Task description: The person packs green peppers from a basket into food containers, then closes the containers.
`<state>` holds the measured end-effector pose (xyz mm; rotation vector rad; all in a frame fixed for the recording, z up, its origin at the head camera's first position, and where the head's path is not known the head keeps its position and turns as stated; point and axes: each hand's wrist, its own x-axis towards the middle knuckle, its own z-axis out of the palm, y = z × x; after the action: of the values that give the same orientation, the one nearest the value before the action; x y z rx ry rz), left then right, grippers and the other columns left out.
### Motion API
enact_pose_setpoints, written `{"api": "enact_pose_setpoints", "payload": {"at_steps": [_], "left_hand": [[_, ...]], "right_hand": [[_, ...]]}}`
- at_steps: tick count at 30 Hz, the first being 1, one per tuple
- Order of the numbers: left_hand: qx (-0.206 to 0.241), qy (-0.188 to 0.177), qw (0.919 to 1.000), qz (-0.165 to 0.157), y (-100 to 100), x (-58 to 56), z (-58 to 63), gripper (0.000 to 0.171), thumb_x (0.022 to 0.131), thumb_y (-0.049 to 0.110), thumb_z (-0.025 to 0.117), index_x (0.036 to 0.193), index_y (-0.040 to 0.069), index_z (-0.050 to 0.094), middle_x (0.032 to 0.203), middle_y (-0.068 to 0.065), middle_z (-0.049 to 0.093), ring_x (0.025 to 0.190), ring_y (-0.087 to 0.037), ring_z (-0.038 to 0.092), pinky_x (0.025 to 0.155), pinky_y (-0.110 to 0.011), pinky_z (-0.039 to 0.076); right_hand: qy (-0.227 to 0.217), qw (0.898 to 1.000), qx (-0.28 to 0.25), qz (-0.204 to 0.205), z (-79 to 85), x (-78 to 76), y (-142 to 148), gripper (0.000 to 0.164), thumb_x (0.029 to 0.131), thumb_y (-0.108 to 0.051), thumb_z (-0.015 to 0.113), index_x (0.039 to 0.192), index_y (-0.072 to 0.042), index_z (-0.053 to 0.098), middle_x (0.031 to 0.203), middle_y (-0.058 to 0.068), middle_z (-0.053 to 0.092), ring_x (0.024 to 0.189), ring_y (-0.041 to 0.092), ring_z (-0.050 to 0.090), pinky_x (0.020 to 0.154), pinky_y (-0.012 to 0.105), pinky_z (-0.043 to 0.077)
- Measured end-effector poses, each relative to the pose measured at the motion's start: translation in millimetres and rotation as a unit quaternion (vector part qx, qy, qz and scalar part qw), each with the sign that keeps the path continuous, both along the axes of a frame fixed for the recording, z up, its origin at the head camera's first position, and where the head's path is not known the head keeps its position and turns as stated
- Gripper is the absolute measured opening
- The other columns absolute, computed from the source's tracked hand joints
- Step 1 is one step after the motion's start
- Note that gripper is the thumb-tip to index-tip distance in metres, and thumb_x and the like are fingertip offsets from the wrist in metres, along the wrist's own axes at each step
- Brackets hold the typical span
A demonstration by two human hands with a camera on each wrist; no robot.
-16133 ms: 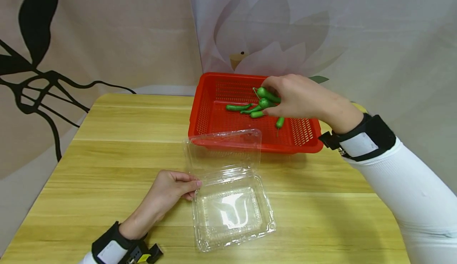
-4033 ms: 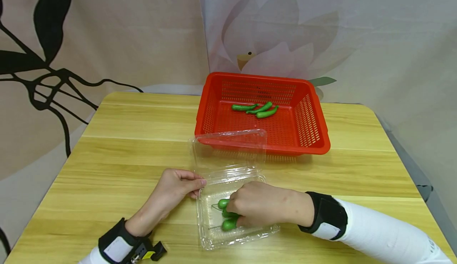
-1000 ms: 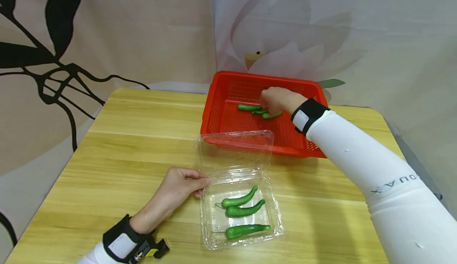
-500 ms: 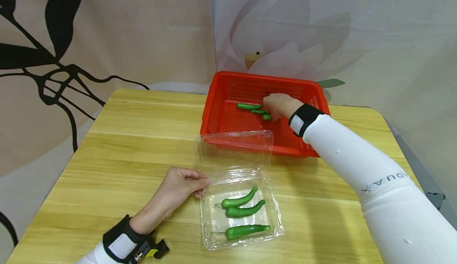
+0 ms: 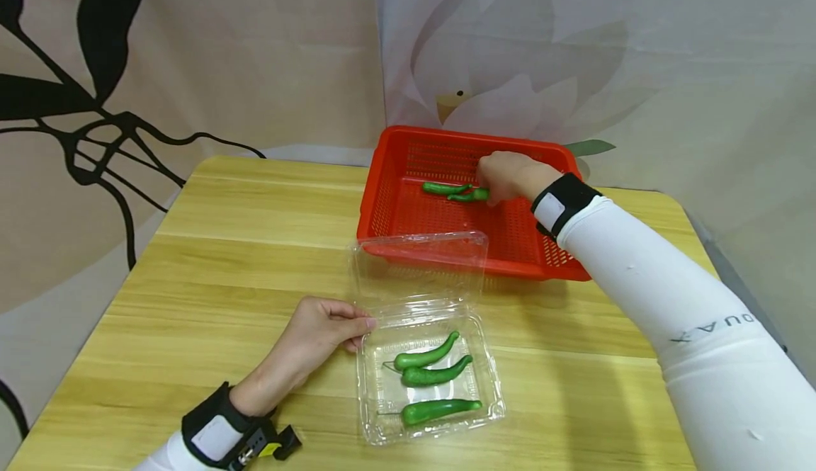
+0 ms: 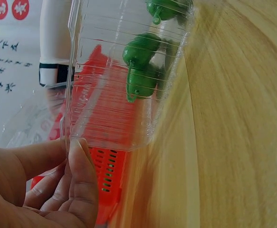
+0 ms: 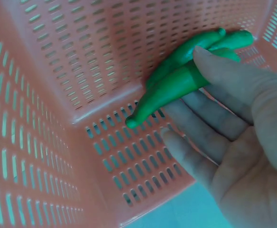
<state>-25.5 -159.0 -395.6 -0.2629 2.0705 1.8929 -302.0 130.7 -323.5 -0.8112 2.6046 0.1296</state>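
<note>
My left hand pinches the left rim of a clear plastic clamshell box, its lid folded open towards the basket. Three green chili peppers lie in the box, stems to the left. Inside the red plastic basket, my right hand pinches another green chili pepper between thumb and fingers. Just behind that one, in the right wrist view, lie two more green peppers. In the left wrist view, thumb and forefinger meet at the box's edge.
The basket stands at the back of the wooden table, and the box lid overlaps its front rim in the head view. A printed cloth backdrop hangs behind the table. Perforated walls surround my right hand.
Over the longer span, three peppers have gone from the basket into the box. Within the last second my right hand has shifted slightly inside the basket; my left hand has stayed at the rim.
</note>
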Motion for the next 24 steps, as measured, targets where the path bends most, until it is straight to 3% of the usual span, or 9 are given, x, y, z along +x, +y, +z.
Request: {"api": "enact_pose_setpoints", "payload": {"at_steps": [10,17,24], "left_hand": [[-0.003,-0.001,1.0000,0.002,-0.5,-0.7,-1.2,0.016,0.091,0.007,0.082,0.097,-0.007,0.078,0.081,-0.018,0.074,0.066,-0.017,0.068,0.063,-0.029,0.062],[-0.002,0.008,1.0000,-0.003,-0.4,0.0,0.2,0.018,0.091,0.008,0.082,0.099,-0.008,0.078,0.082,-0.016,0.075,0.067,-0.017,0.068,0.063,-0.030,0.062],[-0.001,0.006,1.0000,-0.003,-0.7,0.0,-0.6,0.017,0.092,0.007,0.081,0.099,-0.008,0.078,0.082,-0.016,0.075,0.067,-0.017,0.068,0.063,-0.030,0.062]], "right_hand": [[0.030,0.997,-0.073,0.025,14.7,6.0,7.3,0.012,0.091,-0.011,0.080,0.080,-0.009,0.074,0.071,0.003,0.056,0.070,0.022,0.049,0.064,0.032,0.040],[0.041,0.992,-0.119,0.021,30.3,14.8,15.5,0.008,0.094,-0.016,0.079,0.092,-0.008,0.079,0.079,0.003,0.064,0.075,0.023,0.055,0.070,0.035,0.044],[0.062,0.982,-0.166,0.067,35.9,20.7,16.8,0.009,0.096,-0.014,0.076,0.088,-0.010,0.076,0.074,0.001,0.059,0.071,0.021,0.052,0.065,0.034,0.042]]}}
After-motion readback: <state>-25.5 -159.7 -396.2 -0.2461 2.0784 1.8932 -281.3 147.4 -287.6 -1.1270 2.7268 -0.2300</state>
